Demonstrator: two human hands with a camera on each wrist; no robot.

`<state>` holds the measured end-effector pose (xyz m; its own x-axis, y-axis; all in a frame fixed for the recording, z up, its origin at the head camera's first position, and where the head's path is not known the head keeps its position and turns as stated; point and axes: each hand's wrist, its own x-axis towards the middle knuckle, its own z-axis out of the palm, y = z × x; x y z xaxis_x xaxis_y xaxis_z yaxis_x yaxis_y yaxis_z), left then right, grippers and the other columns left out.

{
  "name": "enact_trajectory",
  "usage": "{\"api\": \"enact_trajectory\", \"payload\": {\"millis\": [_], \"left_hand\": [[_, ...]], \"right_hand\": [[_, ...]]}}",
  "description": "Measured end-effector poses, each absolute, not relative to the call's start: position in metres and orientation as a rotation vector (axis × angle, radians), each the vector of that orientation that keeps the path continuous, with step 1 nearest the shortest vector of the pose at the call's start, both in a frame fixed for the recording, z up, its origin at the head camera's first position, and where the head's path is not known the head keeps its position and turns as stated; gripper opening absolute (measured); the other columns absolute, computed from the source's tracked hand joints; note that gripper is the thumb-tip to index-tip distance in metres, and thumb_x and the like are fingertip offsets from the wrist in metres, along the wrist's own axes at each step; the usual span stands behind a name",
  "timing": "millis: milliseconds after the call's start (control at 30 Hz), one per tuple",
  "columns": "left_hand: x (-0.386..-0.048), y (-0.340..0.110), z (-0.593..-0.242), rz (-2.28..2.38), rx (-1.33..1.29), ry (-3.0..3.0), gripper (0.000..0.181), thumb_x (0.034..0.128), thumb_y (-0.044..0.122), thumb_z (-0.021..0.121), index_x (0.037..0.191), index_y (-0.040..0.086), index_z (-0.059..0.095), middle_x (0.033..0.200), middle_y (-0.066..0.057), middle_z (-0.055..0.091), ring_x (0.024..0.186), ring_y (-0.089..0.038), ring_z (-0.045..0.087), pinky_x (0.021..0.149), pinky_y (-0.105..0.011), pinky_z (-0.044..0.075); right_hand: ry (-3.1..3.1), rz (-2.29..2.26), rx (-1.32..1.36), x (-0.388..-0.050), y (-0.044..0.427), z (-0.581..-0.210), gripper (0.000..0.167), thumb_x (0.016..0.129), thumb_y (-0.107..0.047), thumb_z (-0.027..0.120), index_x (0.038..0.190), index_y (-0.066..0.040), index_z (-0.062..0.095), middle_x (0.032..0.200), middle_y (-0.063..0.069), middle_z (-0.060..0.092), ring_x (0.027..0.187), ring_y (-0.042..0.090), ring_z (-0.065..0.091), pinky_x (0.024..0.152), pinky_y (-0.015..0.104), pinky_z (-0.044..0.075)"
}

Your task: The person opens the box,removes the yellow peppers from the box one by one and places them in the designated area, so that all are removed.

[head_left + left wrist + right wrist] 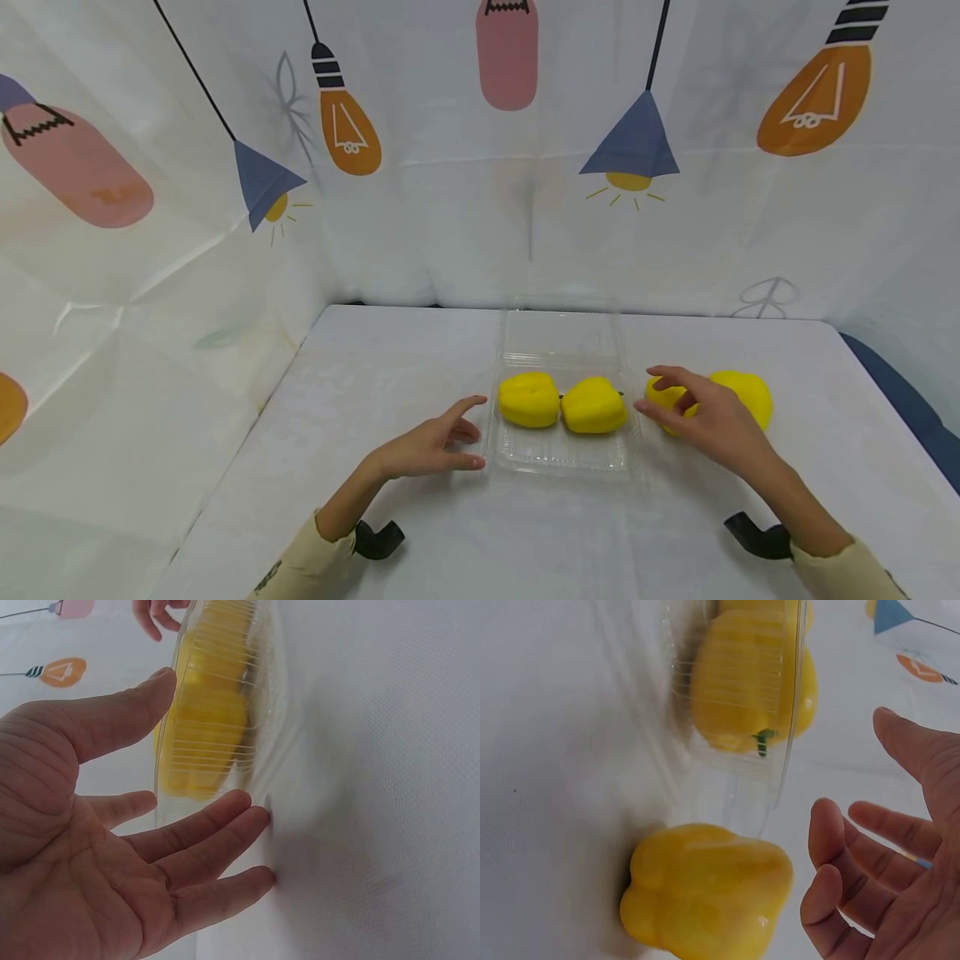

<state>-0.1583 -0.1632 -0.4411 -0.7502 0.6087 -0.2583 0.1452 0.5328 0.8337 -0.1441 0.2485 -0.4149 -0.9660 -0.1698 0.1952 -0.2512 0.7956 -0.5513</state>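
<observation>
A clear plastic clamshell box (562, 458) lies with its lid (562, 333) folded back, away from the person. Inside sit two yellow bell peppers, a left one (528, 400) and a right one (593, 406). Just left of the box is my left hand (431, 446), its fingers spread and holding nothing. My right hand (708, 417) hovers right of the box with loosely bent fingers and an unfilled palm. Partly behind it are two more yellow peppers, a nearer-box one (705, 889) and a farther-right one (746, 396), both on the table.
A white cloth covers the table (375, 358). Behind it hangs a white curtain (450, 225) printed with lamps and bulbs. Black curved pieces (378, 540) stick out by both wrists. Something dark blue (900, 400) stands past the right table edge.
</observation>
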Motion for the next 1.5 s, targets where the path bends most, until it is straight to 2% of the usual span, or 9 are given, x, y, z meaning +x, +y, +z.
{"api": "enact_trajectory", "payload": {"millis": [233,533,767,1267,1500], "left_hand": [[-0.158,-0.163,-0.441,1.146,0.607,2.248,0.086,0.0887,0.039,0.074,0.155,0.024,0.021,0.128,-0.006,0.058,0.121,-0.019,0.055,0.106,-0.046,0.041],[-0.159,-0.162,-0.442,1.136,0.615,2.260,0.084,0.0896,0.038,0.073,0.155,0.026,0.021,0.128,-0.006,0.058,0.121,-0.018,0.055,0.106,-0.045,0.041],[-0.159,-0.161,-0.440,1.138,0.613,2.257,0.084,0.0898,0.037,0.073,0.155,0.026,0.021,0.128,-0.007,0.058,0.122,-0.020,0.055,0.106,-0.046,0.041],[-0.158,-0.161,-0.440,1.138,0.608,2.265,0.083,0.0897,0.037,0.073,0.154,0.027,0.022,0.128,-0.006,0.058,0.121,-0.020,0.055,0.104,-0.047,0.041],[-0.156,-0.163,-0.441,1.149,0.603,2.253,0.085,0.0890,0.039,0.074,0.155,0.027,0.022,0.128,-0.007,0.058,0.122,-0.020,0.055,0.104,-0.048,0.042]], "right_hand": [[-2.871,0.901,0.354,-0.145,0.243,-0.416,0.060,0.087,-0.053,0.071,0.132,-0.015,0.059,0.112,0.005,0.067,0.081,0.017,0.061,0.063,0.030,0.049],[-2.872,0.833,0.398,-0.145,0.232,-0.419,0.063,0.084,-0.055,0.072,0.129,-0.013,0.061,0.106,0.004,0.068,0.081,0.015,0.059,0.063,0.028,0.048],[-2.857,0.793,0.430,-0.146,0.227,-0.424,0.062,0.084,-0.052,0.074,0.129,-0.012,0.062,0.104,0.004,0.069,0.079,0.018,0.057,0.058,0.025,0.045],[-2.923,0.763,0.417,-0.149,0.215,-0.426,0.074,0.082,-0.064,0.068,0.132,-0.010,0.060,0.105,0.003,0.068,0.087,0.020,0.057,0.069,0.034,0.047],[-2.938,0.760,0.413,-0.150,0.212,-0.428,0.074,0.081,-0.063,0.070,0.133,-0.011,0.059,0.105,0.003,0.067,0.090,0.022,0.057,0.070,0.037,0.049]]}}
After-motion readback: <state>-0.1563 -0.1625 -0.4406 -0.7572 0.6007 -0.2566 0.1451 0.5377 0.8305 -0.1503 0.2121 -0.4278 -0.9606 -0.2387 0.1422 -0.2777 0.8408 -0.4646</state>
